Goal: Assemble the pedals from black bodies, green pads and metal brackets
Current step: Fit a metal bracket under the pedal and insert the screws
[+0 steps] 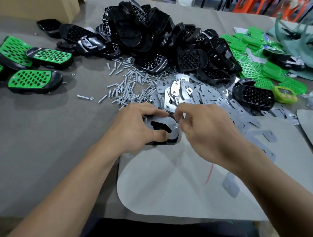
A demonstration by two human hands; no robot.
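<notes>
My left hand (136,125) grips a black pedal body (162,142) lying underside up on the table, with a metal bracket (171,127) laid on top of it. My right hand (203,127) pinches a small nut or screw at the bracket's right edge; the part itself is too small to make out. Behind the hands lie a pile of metal brackets (193,94), a scatter of screws and nuts (128,85) and a big heap of black bodies (155,35). Loose green pads (251,68) lie at the right.
Three finished pedals with green pads (34,80) sit at the left. A pale mat (176,186) covers the table in front of me, with a loose bracket (229,186) on it. A cardboard box (37,4) stands at the back left; a small green timer (284,93) sits at the right.
</notes>
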